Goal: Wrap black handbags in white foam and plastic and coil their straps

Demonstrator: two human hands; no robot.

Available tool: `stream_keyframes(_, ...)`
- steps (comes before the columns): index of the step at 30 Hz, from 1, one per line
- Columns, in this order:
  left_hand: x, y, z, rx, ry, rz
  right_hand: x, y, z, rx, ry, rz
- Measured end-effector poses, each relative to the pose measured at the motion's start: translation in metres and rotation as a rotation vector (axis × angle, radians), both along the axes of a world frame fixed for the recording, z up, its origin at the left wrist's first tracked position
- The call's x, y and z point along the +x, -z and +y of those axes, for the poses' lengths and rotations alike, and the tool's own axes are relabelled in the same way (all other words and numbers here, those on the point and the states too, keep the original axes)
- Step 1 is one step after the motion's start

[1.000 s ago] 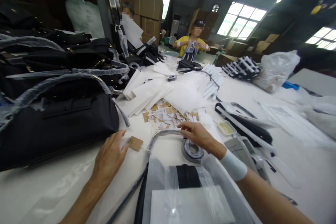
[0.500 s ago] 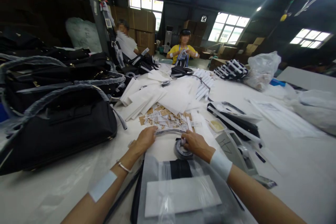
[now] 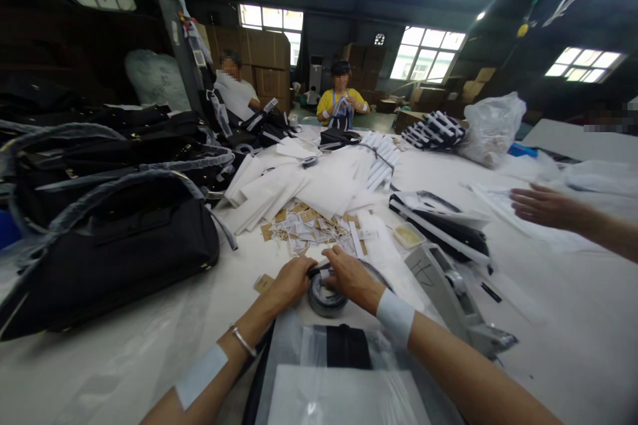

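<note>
The left hand (image 3: 294, 282) and right hand (image 3: 351, 277) close on a roll of tape (image 3: 326, 300) from either side, fingers curled and pressed down on it, so both grips are shut around the roll. It sits on the white surface (image 3: 573, 352), just past a clear plastic sleeve (image 3: 339, 372) at six o'clock. A kraft paper tag (image 3: 264, 283) lies just beside the left hand at ten o'clock. A heap of kraft tags (image 3: 309, 229) lies at twelve o'clock, with white paper sheets (image 3: 269, 182) beyond it. Black handbags (image 3: 124, 259) in plastic are piled at nine o'clock, and a grey device (image 3: 448, 295) lies at three o'clock. Farther out at three o'clock, a co-worker's open hand (image 3: 545, 206) hovers over white sheets.
</note>
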State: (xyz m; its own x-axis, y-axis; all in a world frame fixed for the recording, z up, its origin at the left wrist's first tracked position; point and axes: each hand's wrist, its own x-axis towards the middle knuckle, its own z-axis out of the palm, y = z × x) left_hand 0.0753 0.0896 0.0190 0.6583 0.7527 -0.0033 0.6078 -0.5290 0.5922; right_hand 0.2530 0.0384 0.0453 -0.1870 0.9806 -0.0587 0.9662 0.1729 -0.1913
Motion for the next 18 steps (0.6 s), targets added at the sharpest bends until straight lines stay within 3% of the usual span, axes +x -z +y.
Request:
stream_keyframes(10,0.013,-0.017,-0.008,0.082,-0.047,0.176,0.000,-0.004,0.010,0.044,-0.035,0.024)
stream_keyframes(18,0.025,-0.012,-0.015,0.148,-0.072,0.270,0.004,0.012,0.008,-0.030,0.046,0.170)
